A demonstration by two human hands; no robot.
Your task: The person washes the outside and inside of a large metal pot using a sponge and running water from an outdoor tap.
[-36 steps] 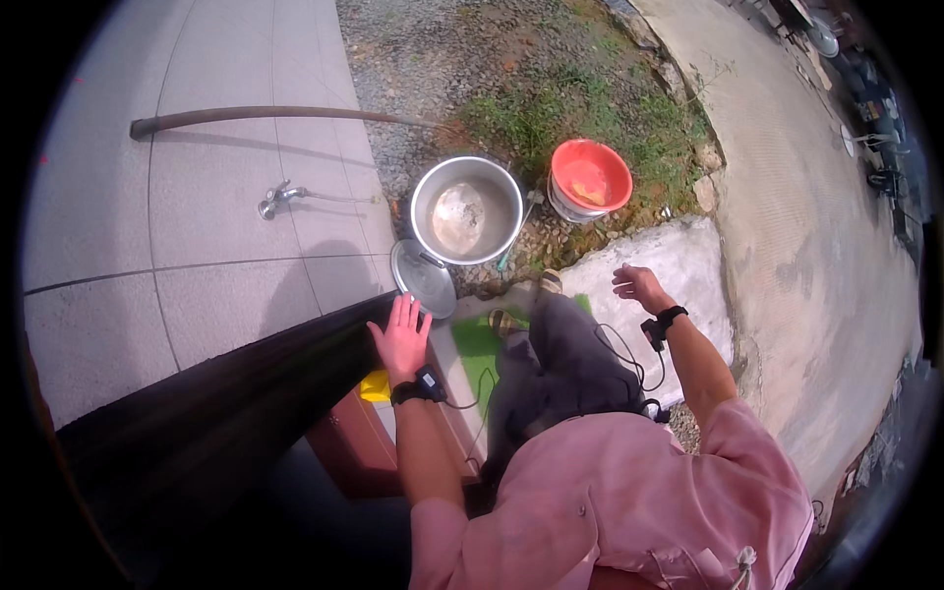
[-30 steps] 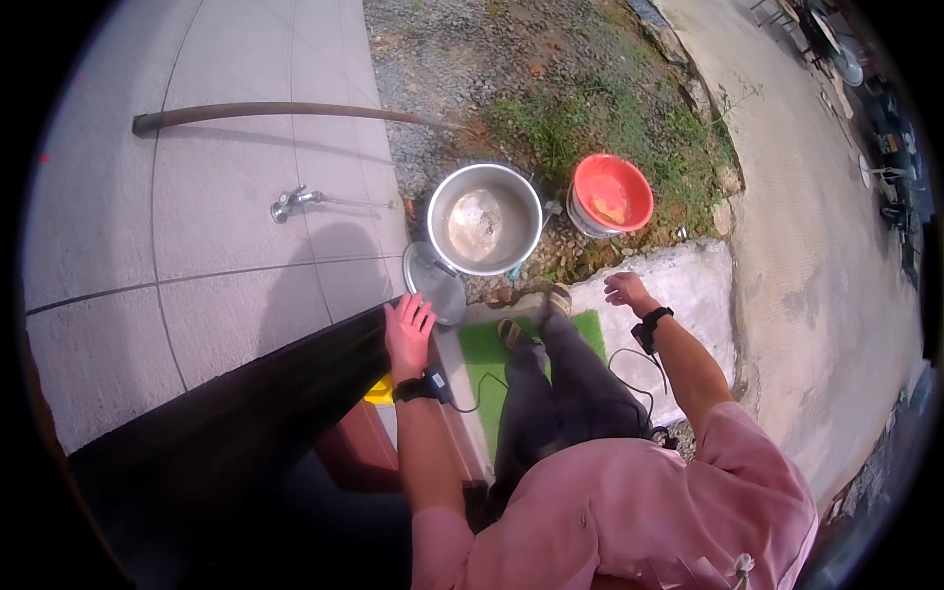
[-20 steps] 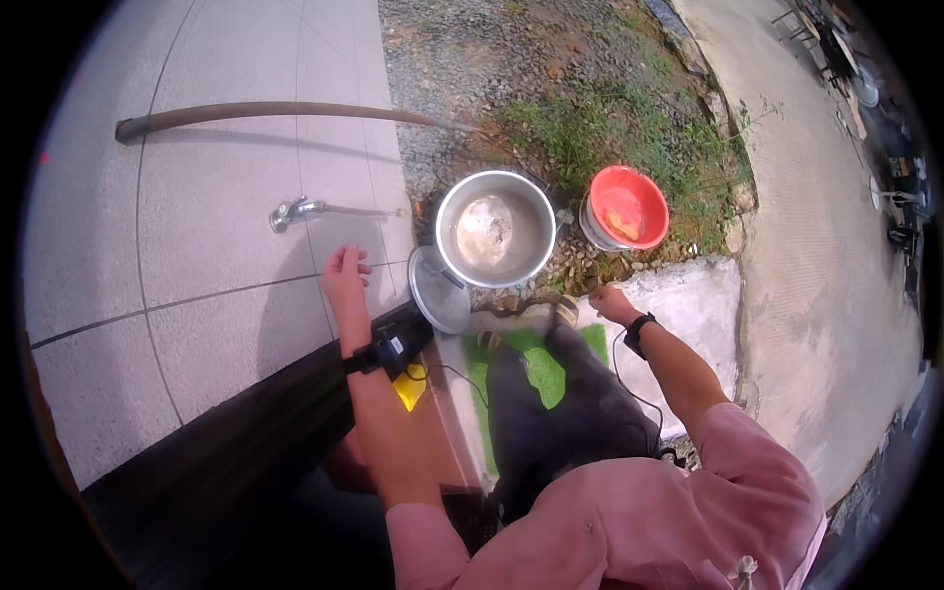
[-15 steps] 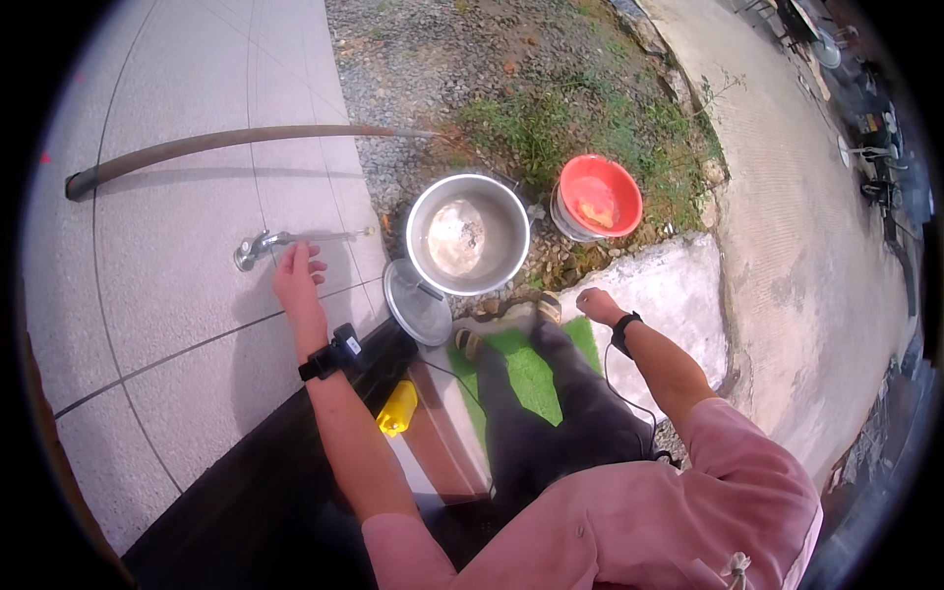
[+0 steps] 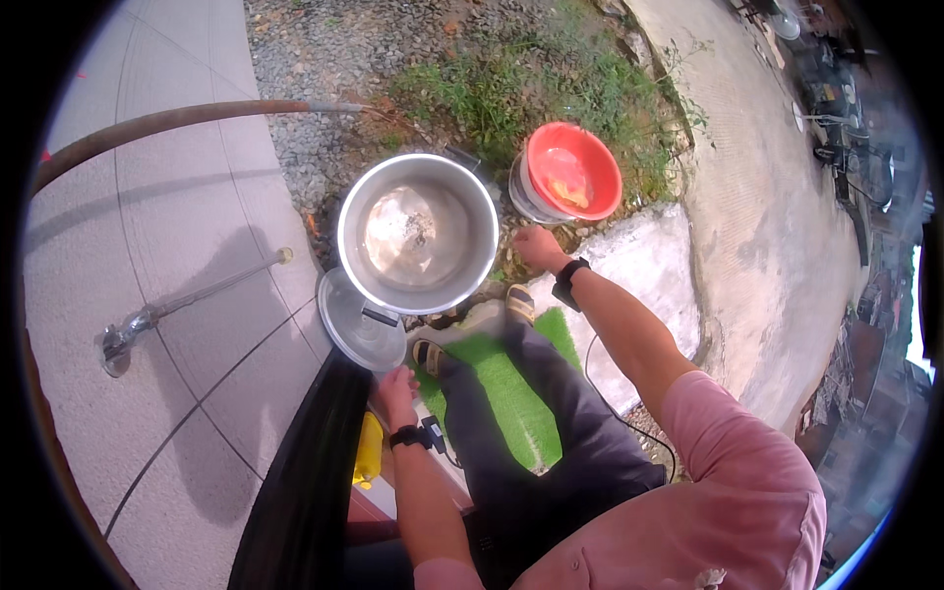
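Hanging by the metal lid [image 5: 356, 329], left of center, the left hand [image 5: 397, 391] has fingers curled narrow; can't tell if it touches or holds the lid. Right hand [image 5: 540, 249], near center, also curled narrow, can't tell if holding anything; just below the white bucket [image 5: 525, 200] under a red basin [image 5: 592, 162]. Large metal pot [image 5: 472, 246], upper center-left, overlaps the lid in view. Pale-labelled wrist device [image 5: 433, 434] on left arm, print too small to read. Dark beam [image 5: 295, 482], lower left, stands between yellow object [image 5: 369, 449] and tap [image 5: 128, 334], far left. Green mat [image 5: 503, 388] shows around the legs [image 5: 570, 403].
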